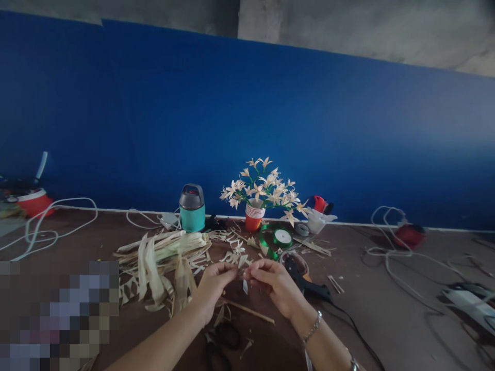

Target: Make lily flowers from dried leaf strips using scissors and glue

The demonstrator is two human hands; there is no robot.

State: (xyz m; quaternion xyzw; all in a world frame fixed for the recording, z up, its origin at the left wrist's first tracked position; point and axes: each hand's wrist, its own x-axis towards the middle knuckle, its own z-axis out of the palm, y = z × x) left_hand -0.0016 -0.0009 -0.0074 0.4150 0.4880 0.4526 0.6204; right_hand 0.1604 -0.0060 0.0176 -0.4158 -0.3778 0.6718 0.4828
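Observation:
My left hand (214, 286) and my right hand (274, 284) meet over the brown table, fingertips pinched together on a small pale husk strip (245, 282) that hangs between them. A heap of dried corn husks (164, 257) lies just left of my left hand. A thin wooden stick (247, 310) lies on the table under my hands. A black glue gun (307, 283) rests right behind my right hand. Black scissors (220, 342) lie below my wrists.
At the back stand a red cup of husk flowers (261, 193), a teal jar with a grey lid (192, 207), a green ribbon roll (279, 237) and a white cup (317, 221). White cables (394, 257) trail on the right. A blue wall (247, 129) rises behind the table.

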